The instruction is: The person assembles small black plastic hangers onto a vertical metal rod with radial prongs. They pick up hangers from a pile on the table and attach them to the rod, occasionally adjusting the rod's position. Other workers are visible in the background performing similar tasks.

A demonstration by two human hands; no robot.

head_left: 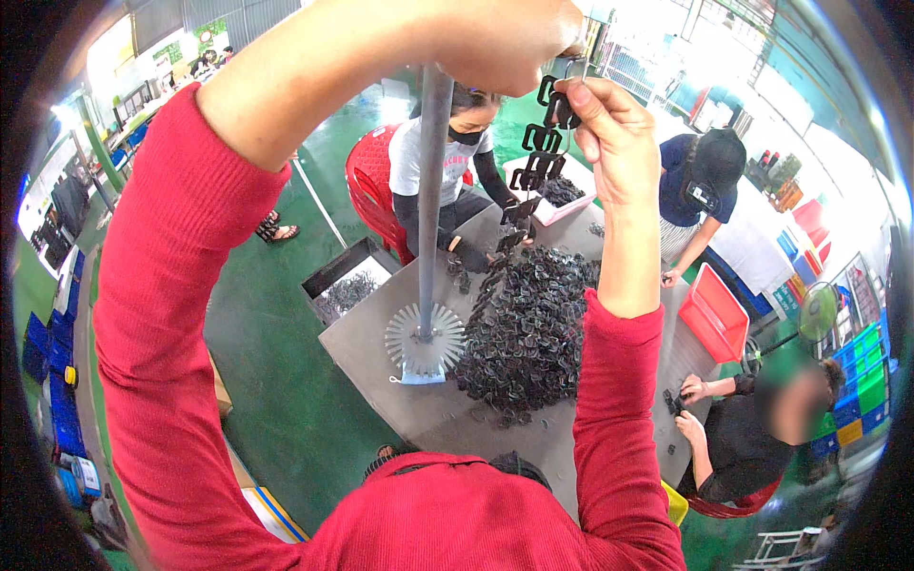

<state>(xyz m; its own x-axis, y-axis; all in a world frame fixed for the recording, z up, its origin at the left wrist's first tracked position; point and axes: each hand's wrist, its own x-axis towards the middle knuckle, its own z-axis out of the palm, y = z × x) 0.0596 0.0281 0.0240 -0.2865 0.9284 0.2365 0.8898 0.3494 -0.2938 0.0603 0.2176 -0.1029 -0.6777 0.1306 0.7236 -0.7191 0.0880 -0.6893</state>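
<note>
Both my arms, in red sleeves, are raised over the table. My left hand point(514, 48) is closed high up at the top edge, its fingertips partly hidden, beside a thin metal wire point(577, 67). Just below and to the right, my right hand point(614, 128) pinches a small black plastic clip point(560, 109) between thumb and fingers. From there a string of black plastic clips point(541, 164) hangs down toward the table. Beneath it lies a large heap of similar black pieces point(533, 333).
A grey post point(434, 200) rises from a slotted round disc point(425, 344) on the grey table point(381, 328). Around it are a white tub point(583, 202), a red tray point(714, 314) and a dark box point(347, 285). Co-workers sit or stand across from me and at the right, hands near the table.
</note>
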